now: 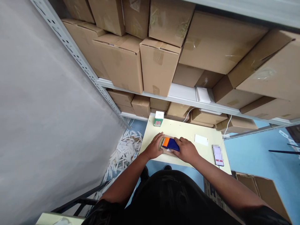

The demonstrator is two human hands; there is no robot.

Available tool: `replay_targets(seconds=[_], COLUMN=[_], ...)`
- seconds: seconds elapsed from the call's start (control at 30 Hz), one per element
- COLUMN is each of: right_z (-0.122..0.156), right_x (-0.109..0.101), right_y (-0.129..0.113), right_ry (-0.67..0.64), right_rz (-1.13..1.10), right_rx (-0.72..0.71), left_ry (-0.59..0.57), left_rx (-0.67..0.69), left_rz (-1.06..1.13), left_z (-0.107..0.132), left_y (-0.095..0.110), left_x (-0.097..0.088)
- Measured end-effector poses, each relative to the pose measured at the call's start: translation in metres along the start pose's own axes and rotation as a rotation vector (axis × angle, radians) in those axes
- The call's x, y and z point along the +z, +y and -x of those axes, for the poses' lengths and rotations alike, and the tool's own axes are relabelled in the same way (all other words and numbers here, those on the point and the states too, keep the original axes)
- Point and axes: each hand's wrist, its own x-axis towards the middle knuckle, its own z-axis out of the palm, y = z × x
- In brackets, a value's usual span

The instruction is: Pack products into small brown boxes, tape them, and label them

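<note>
My right hand (187, 150) is closed round the blue body of a blue and orange tape dispenser (172, 143). The dispenser lies over a small flat cardboard box (169, 153) near the front edge of the table. At the box's left end, my left hand (155, 146) grips it with curved fingers beside the dispenser's orange end. A yellowish, see-through edge, perhaps tape, shows between the left hand and the dispenser. Both hands and the dispenser hide much of the box.
On the pale table (187, 126) are a green and white box (158, 118), a white card (201, 139) and a phone (217, 155). Shelves of cardboard boxes (160, 65) rise behind. White paper strips (125, 147) litter the floor at left, by the grey wall (51, 103).
</note>
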Motion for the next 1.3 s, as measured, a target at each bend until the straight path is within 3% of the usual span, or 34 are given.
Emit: replay_targets(seconds=[0.1,0.2,0.33,0.57,0.8,1.0,1.3], right_z=[-0.001,-0.001,-0.002,-0.003,-0.007,0.016,0.098], right_x=[-0.001,0.000,0.003,0.001,-0.005,-0.008,-0.006], right_y=[0.002,0.004,0.007,0.008,0.024,0.074,0.199], right_ry=[-0.007,-0.011,-0.016,-0.016,-0.045,0.013,-0.028], right_rz=[-0.006,-0.010,-0.009,-0.011,-0.048,-0.037,-0.020], right_rx=[0.000,0.007,0.013,-0.015,-0.116,-0.115,-0.027], left_ry=[-0.274,-0.384,-0.394,-0.351,-0.313,-0.306,-0.314], left_rx=[0.101,0.128,0.149,0.066,0.048,0.042,0.029], left_rz=[-0.138,-0.231,-0.241,-0.134,-0.164,-0.176,-0.199], left_z=[-0.014,-0.030,-0.037,-0.029,-0.023,-0.024,-0.026], left_y=[0.005,0.002,-0.003,-0.004,-0.007,-0.003,-0.007], left_x=[-0.017,-0.022,-0.019,-0.007,-0.014,-0.024,-0.027])
